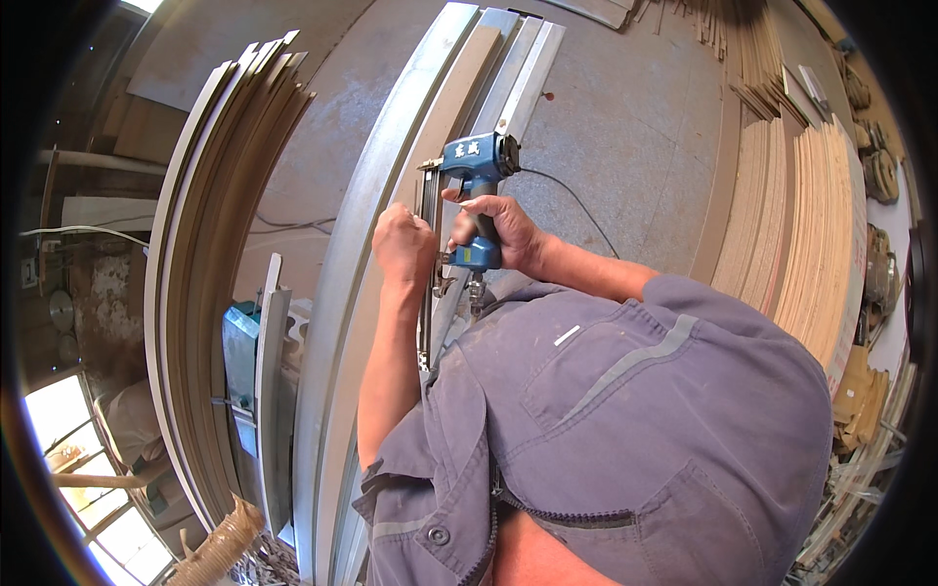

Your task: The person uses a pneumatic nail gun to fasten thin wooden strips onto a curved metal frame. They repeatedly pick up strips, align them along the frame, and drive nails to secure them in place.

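Note:
My right hand (506, 223) is wrapped around the handle of a blue pneumatic nailer (469, 157), with its fingers near the trigger. The nailer's long, narrow metal magazine (426, 322) points down toward my body. Beside the magazine, my left hand (404, 242) is curled closed; a thin dark strip shows just above it, but whether the fingers grip it is unclear. An air fitting (476, 289) hangs under the handle. Below the nailer lie a long brown board (447, 102) and long metal profiles (381, 146), side by side.
Stacked long boards (220, 161) stand at the left, near a blue-green metal tool housing (242, 366). More stacked boards (813, 227) are at the right. A thin dark hose (579, 198) runs behind the nailer. A ribbed duct (220, 546) lies at the lower left.

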### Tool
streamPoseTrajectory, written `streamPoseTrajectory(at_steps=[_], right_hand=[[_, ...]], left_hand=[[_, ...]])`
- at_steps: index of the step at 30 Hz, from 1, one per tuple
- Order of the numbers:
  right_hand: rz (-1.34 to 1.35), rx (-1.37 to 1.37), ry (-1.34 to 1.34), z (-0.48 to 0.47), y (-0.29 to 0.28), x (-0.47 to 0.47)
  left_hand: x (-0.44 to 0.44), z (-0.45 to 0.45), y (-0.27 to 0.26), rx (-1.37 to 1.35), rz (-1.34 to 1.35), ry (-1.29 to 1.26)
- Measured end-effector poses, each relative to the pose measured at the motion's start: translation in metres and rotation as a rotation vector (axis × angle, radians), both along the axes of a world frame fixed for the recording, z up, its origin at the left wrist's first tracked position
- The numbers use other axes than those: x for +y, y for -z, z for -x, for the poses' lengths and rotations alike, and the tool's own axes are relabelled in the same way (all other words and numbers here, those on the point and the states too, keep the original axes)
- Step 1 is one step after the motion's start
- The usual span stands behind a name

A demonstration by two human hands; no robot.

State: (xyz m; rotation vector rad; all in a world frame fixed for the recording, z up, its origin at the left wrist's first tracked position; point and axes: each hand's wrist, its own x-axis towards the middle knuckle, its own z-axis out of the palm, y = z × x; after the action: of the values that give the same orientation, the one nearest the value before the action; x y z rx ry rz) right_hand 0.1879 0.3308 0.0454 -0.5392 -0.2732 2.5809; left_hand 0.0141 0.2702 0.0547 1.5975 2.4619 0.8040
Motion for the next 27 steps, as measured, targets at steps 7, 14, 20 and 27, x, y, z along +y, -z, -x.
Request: streamPoseTrajectory(at_steps=[7, 14, 20, 27], right_hand=[[0.038, 0.007, 0.008, -0.001, -0.008, -0.001], [0.025, 0.053, 0.003, 0.000, 0.000, 0.000], [0.012, -0.008, 0.017, -0.003, -0.002, 0.000], [0.010, 0.002, 0.018, -0.002, 0.000, -0.001]], left_hand=[[-0.004, -0.002, -0.004, -0.124, 0.003, -0.010], [-0.002, 0.000, 0.001, -0.074, 0.042, -0.022], [-0.004, -0.007, -0.016, -0.065, 0.145, 0.084], [-0.003, -0.013, -0.019, -0.275, 0.179, -0.097]])
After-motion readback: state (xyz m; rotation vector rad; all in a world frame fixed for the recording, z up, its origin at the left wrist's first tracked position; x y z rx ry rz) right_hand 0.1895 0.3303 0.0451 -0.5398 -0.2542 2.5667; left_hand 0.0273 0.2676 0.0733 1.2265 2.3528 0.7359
